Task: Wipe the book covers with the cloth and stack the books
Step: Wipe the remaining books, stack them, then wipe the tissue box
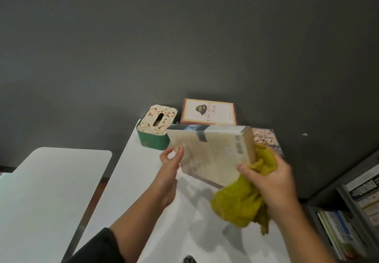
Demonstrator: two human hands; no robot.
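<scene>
A pale cream book is held tilted above the white table. My right hand grips its right edge together with a yellow-green cloth that hangs down below the book. My left hand touches the book's left edge with loosely bent fingers. A white book with a red border lies flat at the table's far end. Another book with a dark, speckled cover lies at the far right, partly hidden behind the held book and the cloth.
A green tissue box with a patterned cream lid stands at the far left of the table. A second white table sits to the left across a gap. A grey bookshelf full of books stands at the right. A dark wall lies behind.
</scene>
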